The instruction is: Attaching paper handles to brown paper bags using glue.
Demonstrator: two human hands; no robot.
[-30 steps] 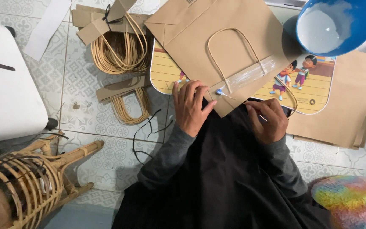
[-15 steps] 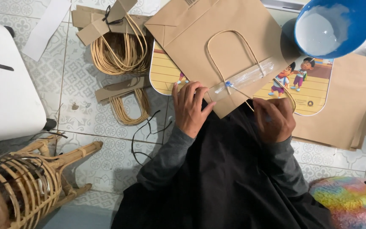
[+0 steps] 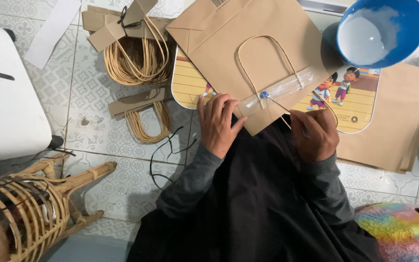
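- Patterned floor tiles (image 3: 98,131) carry coils of rattan handles (image 3: 136,63) and a wicker stool (image 3: 30,204).
- Brown paper bag (image 3: 253,53) lies flat on a cartoon board (image 3: 360,104), just beside a blue bowl (image 3: 381,31) of white glue.
- Left hand (image 3: 219,123) presses flat, fingers spread, on the bag's lower edge.
- Right hand (image 3: 316,136) is closed, pinching a thin stick (image 3: 275,102) whose tip touches the glossy strip over the bag's handle ends.

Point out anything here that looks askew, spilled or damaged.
Nothing looks spilled or damaged. The brown paper bag lies tilted across the cartoon board, held down by the left hand, while the right hand holds a thin stick to its glued strip. A loose black cord lies on the tile floor.
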